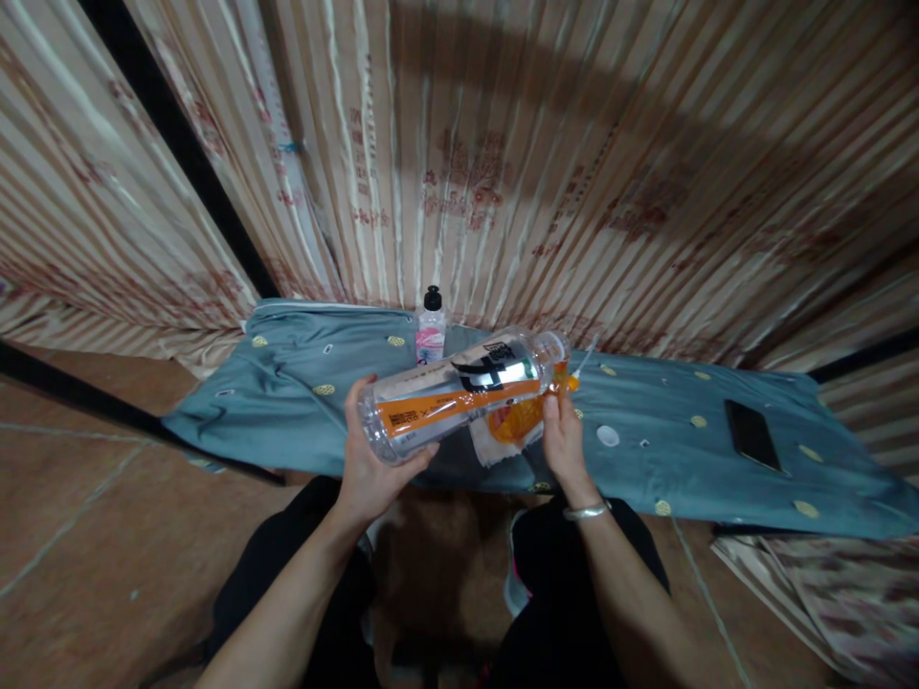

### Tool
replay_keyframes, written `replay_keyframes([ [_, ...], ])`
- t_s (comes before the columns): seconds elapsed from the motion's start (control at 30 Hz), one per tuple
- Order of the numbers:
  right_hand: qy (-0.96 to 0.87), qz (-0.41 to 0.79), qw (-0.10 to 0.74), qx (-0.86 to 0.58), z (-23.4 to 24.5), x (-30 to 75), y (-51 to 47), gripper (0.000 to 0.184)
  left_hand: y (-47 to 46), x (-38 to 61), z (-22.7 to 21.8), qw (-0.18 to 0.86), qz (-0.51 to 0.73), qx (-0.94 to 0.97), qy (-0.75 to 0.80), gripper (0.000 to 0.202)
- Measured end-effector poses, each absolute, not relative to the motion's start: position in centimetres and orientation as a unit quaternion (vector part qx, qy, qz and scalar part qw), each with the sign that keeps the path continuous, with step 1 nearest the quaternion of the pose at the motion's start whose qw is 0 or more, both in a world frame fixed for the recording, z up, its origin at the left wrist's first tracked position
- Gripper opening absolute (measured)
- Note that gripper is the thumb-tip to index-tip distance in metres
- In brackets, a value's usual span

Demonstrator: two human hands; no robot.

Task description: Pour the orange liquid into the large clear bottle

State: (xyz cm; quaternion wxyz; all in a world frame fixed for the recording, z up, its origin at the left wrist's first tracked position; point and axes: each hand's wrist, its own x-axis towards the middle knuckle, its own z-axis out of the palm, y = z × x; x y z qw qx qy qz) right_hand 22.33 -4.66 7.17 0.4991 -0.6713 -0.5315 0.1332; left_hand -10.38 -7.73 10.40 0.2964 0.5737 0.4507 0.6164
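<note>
My left hand is wrapped around the base end of a large clear plastic bottle with a silver and orange label. The bottle lies tilted in the air, its mouth pointing right and slightly higher than its base. At that mouth, my right hand is closed around the neck of a translucent orange bottle; its fingers are partly hidden. Beneath the orange bottle is a crumpled white tissue. Just right of the necks shows an orange cap piece with a white tube.
A small bottle with a black cap and pink label stands behind. On the teal cloth lie a white round cap and a dark phone. A pleated curtain hangs behind; black poles flank the left.
</note>
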Motion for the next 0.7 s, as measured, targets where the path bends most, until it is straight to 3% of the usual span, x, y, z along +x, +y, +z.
replay_keyframes([
  [0.2,-0.55,0.136,0.478,-0.672,7.0,22.5,-5.1,0.1,-7.7,-10.4,10.6,0.293,0.612,0.566,0.468,0.126],
  [0.47,-0.588,0.159,0.475,-0.635,6.3,23.4,-5.1,0.079,-7.7,-10.2,10.7,0.293,0.626,0.554,0.464,0.126],
  [0.7,-0.606,0.191,0.451,-0.626,7.0,24.1,-5.5,0.082,-7.6,-10.3,10.6,0.286,0.619,0.566,0.463,0.123],
])
